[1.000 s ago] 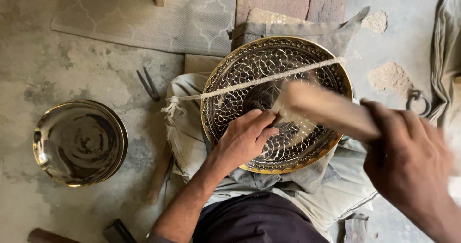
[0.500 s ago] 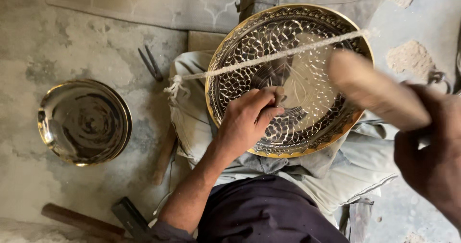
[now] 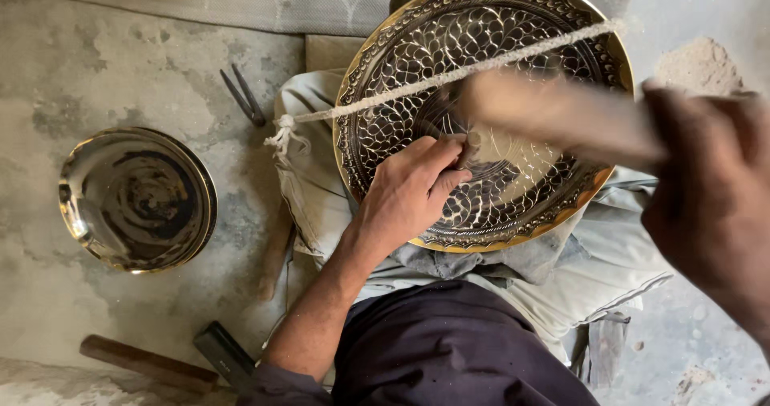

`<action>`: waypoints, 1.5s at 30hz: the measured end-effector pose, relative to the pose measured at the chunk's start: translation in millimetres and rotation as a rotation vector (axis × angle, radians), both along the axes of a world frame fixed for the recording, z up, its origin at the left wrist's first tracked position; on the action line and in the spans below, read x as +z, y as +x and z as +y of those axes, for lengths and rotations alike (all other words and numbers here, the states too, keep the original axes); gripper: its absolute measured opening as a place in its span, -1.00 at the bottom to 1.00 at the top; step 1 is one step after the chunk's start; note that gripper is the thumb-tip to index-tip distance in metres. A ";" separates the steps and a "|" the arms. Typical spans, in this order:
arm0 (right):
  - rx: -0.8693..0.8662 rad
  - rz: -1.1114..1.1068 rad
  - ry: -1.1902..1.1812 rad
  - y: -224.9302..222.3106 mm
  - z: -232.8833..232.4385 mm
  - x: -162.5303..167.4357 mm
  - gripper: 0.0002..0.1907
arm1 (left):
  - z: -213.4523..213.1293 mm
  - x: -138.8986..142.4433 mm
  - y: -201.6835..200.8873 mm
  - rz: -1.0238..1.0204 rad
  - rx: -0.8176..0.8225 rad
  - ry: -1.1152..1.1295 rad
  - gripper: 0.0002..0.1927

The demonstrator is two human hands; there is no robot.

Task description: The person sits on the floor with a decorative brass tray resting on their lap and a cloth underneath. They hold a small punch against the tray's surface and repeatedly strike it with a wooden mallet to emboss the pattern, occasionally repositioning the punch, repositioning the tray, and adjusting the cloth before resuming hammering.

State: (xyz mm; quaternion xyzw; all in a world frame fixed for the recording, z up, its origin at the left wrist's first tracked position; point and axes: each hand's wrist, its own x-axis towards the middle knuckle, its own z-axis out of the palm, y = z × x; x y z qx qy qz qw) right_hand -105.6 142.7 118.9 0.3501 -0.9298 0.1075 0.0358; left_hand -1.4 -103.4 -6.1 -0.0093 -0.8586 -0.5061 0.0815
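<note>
Chasing a brass tray on the lap.

Left hand point(image 3: 405, 193) pinches a small punch point(image 3: 469, 145) on the tray point(image 3: 481, 45); right hand point(image 3: 710, 189) clenches a blurred mallet point(image 3: 553, 113) above. Rim pattern looks done, centre part-worked. Plain bowl point(image 3: 136, 199) lies left of tray.

single head-worn view, facing steeply down, close above lap, floor around

No packages, labels, signs or screens show anywhere in this view; nothing near either hand carries a printed face or a display.
</note>
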 end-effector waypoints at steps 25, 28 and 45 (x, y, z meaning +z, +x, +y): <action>-0.165 -0.181 0.052 8.8 8.1 -6.0 -0.46 | -0.8 -5.8 0.0 0.034 -0.005 0.011 -0.68; -0.011 -0.003 0.146 9.8 5.5 -1.6 -0.38 | -1.2 -5.9 0.8 0.036 -0.015 0.015 -0.66; 0.027 0.004 0.278 33.1 9.0 9.6 -0.39 | -2.5 -8.9 1.2 0.049 -0.024 0.018 -0.62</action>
